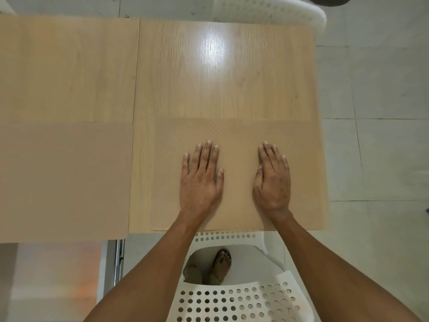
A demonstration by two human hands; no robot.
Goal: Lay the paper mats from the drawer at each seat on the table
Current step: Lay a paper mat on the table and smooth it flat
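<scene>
Underfoot, the room has a pale tiled floor (376,89) with thin dark joints, and on it stands a light wood-grain table (209,89) made of two panels that meet at a straight seam; a bright spot of lamp glare sits on the right panel. No writing or label can be read anywhere.

Both hands lie flat, palms down, on a brown paper mat (236,135) at the near edge of the right panel — the left hand (200,180) and the right hand (274,182) side by side, fingers straight and close together, gripping nothing. The mat reaches the table's near and right edges. A second mat (65,177) lies on the left panel, just beside the seam.

Below the table edge a white chair (232,300) with round holes is pulled close, and a bare foot (221,263) shows through its gap. Another white chair (267,10) stands at the far side — partly cut off by the table.
</scene>
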